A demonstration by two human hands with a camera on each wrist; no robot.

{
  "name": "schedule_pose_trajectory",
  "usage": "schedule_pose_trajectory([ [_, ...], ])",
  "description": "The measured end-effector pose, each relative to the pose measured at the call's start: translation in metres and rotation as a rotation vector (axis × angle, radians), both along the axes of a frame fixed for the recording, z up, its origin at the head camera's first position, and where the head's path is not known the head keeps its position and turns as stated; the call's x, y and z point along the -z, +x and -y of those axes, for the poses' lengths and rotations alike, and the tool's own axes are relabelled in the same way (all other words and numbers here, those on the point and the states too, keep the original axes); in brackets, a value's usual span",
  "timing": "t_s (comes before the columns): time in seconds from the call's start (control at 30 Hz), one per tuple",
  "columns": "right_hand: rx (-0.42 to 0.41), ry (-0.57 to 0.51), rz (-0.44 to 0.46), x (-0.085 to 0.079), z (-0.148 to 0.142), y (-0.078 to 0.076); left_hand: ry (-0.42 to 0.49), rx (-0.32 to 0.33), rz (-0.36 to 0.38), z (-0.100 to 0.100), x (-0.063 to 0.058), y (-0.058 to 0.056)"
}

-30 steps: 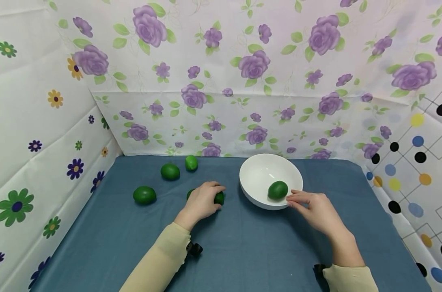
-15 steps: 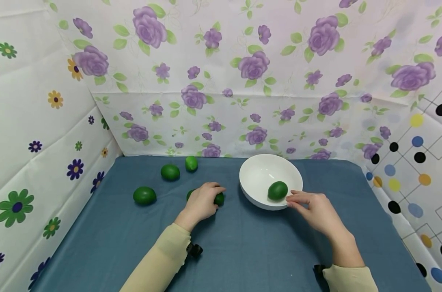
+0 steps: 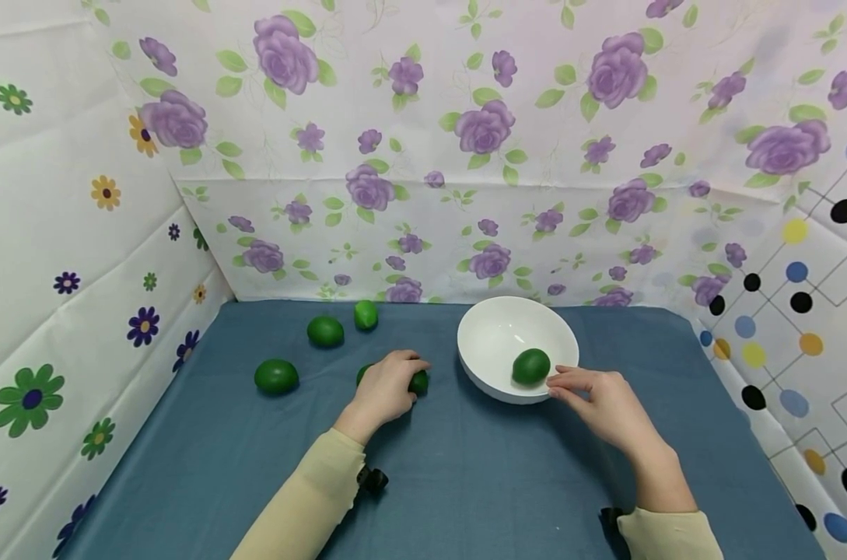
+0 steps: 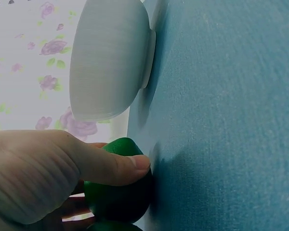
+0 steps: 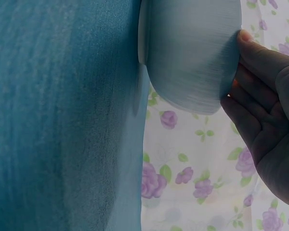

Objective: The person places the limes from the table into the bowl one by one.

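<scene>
My left hand (image 3: 384,389) grips a dark green lime (image 4: 123,192) on the cloth, its thumb laid across the fruit in the left wrist view. Another lime (image 3: 362,375) shows partly from behind the same hand. To the right stands a white bowl (image 3: 482,365) with one lime (image 3: 531,366) lying inside near its front. My right hand (image 3: 601,400) holds the bowl's near right rim between thumb and fingers. In the right wrist view, thumb and fingertips meet the bowl's edge; what the fingers do inside the bowl is hidden.
Farther left on the blue cloth (image 3: 465,482) lie a lime (image 3: 277,376), a second lime (image 3: 325,331) and a smaller, brighter lime (image 3: 365,315). A flowered sheet (image 3: 423,225) hangs behind the table, with patterned sheets at both sides.
</scene>
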State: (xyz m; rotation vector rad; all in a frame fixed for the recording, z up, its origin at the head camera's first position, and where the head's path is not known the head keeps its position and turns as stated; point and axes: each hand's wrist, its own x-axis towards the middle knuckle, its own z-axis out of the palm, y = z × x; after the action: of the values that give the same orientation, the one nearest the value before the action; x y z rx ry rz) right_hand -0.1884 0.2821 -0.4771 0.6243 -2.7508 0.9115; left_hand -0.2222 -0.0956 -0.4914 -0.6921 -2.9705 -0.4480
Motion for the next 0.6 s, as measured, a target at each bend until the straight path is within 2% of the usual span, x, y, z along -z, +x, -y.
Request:
schedule_pose_trajectory([
  [0.6,0.002,-0.006,0.004,0.0001,-0.0007,0.0002,0.026,0.003,0.003,0.0004,-0.0015,0.0001],
])
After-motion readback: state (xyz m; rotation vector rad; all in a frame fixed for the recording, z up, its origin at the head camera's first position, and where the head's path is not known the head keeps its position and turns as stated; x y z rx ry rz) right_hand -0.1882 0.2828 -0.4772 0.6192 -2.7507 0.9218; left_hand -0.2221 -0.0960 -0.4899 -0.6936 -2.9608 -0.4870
